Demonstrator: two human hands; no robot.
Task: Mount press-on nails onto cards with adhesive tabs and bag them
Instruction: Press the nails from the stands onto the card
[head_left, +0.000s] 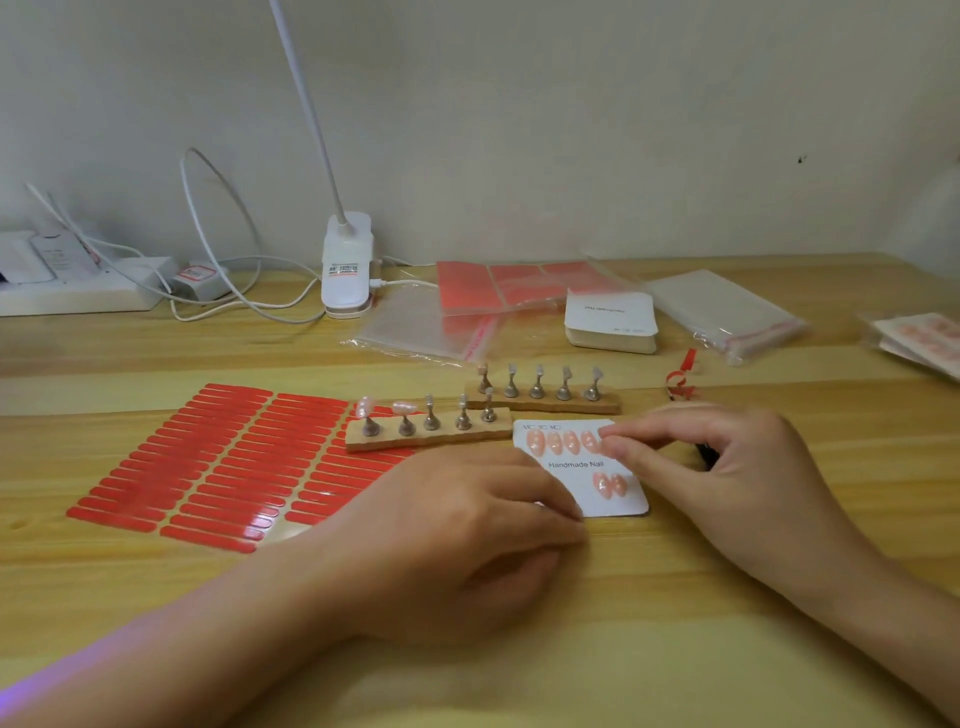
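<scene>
On card (582, 478), right hand (727, 467) presses nail (605, 445)

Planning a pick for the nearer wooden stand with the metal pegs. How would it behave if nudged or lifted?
The nearer stand is a flat wooden strip, so it probably slides rather than tips. Its metal pegs look merely seated on top, so lifting may topple them. The two nails perched on pegs likely fall off if jolted.

At lower centre of the frame, the left hand (467, 525) rests on a white card (631, 501) printed "Handmade Nail", on the wooden table (675, 649). The right hand (727, 467) presses its fingertips (610, 446) on the card's upper row of pink nails (563, 441). Red adhesive tabs (208, 467) lie at left.
</scene>
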